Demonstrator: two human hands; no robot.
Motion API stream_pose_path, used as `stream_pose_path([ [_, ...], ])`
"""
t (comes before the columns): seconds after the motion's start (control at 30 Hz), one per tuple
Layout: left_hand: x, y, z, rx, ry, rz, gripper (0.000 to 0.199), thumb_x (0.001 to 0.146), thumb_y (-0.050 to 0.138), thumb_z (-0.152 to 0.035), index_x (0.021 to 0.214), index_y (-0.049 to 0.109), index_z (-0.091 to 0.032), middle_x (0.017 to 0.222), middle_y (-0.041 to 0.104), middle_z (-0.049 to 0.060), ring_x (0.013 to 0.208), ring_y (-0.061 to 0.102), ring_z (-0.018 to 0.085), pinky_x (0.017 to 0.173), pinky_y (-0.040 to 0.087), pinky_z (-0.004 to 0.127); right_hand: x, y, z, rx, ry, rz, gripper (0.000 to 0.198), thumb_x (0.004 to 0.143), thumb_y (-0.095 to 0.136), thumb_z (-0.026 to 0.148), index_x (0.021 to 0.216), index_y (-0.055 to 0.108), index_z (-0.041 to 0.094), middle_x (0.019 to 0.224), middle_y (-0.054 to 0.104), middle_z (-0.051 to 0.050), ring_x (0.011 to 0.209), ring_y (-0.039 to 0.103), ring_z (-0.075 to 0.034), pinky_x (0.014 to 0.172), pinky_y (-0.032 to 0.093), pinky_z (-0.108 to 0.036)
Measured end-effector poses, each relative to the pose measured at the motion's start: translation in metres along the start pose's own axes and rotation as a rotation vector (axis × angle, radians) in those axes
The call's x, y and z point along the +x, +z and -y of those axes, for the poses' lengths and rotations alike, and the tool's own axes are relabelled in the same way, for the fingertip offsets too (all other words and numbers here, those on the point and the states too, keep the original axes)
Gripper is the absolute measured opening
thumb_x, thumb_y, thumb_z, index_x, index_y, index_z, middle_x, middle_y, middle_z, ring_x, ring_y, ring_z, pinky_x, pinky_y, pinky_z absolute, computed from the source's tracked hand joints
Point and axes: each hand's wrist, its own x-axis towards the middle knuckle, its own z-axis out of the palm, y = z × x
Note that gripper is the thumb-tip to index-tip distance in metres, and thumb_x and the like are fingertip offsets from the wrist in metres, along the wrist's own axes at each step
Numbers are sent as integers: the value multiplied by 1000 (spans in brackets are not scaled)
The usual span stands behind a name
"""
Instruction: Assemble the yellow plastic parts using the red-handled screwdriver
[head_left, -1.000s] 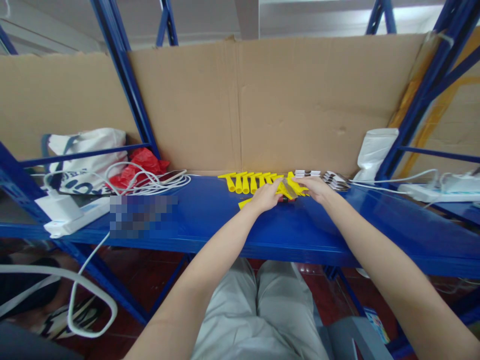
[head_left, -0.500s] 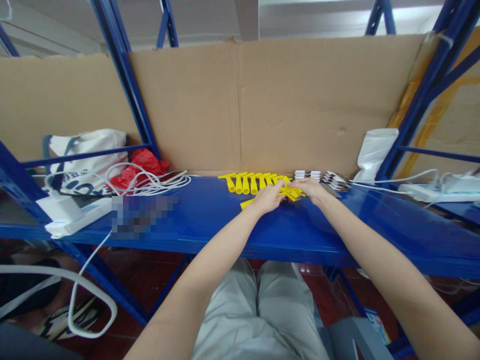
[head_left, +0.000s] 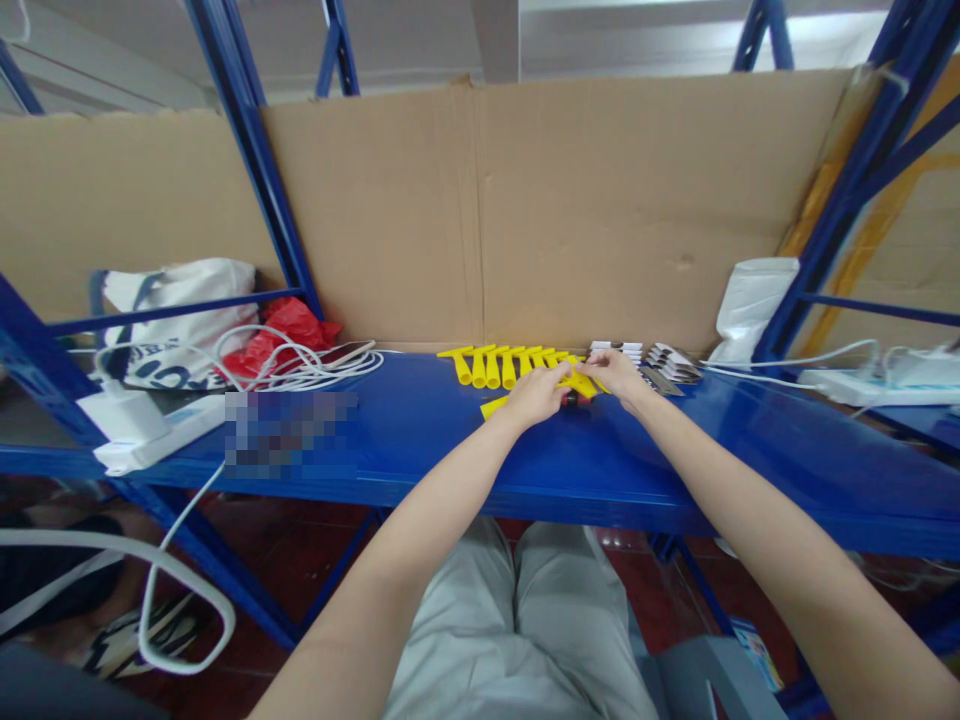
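My left hand is closed around a yellow T-shaped plastic scraper, whose handle end sticks out to the left. The scraper's wide head lies between my two hands. Fingers of my right hand pinch at its far right edge; whether they also hold a smaller part I cannot make out. Below the head a small dark and red item shows, mostly hidden. Behind my left hand stands a row of several like yellow scrapers, hollow handle ends toward me.
White-and-black small packets and flat grey blade-like pieces lie right of my hands. The blue shelf is backed by cardboard. At left are coiled white cables, a power strip, red plastic and a cloth bag.
The fingers of my right hand have drawn in and curled at the scraper head, with the hand slightly higher. My left hand has hardly moved.
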Motion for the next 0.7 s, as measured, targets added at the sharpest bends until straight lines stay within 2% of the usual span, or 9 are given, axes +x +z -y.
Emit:
stream_pose_path([
  [0.13, 0, -1, 0, 4, -15, -25, 30, 90, 45, -25, 119, 52, -22, 105, 66, 8, 102, 60, 25, 88, 48, 39, -2, -1, 1, 55, 21, 50, 23, 70, 67, 35, 63, 58, 15, 58, 55, 2, 55, 47, -9, 53, 37, -21],
  [0.27, 1, 0, 0, 3, 14, -45, 30, 90, 46, -23, 119, 53, -22, 107, 66, 7, 104, 60, 24, 88, 48, 37, -3, -2, 2, 127, 91, 115, 25, 71, 67, 36, 61, 58, 15, 53, 52, 3, 51, 44, -8, 50, 34, -20],
  [0.5, 0, 1, 0, -22, 21, -65, 36, 90, 46, -22, 126, 50, -21, 115, 64, 7, 108, 58, 22, 93, 47, 37, -4, -3, 5, 265, 152, 161, 14, 74, 65, 24, 64, 59, 15, 54, 55, 4, 49, 46, -7, 51, 35, -19],
  [0.7, 2, 4, 4, -40, 39, -62, 31, 89, 48, -22, 118, 59, -20, 117, 65, 8, 110, 57, 21, 96, 46, 37, -8, -4, 8, 268, 192, 176, 13, 77, 61, 17, 64, 59, 15, 53, 56, 3, 48, 47, -7, 51, 38, -19],
])
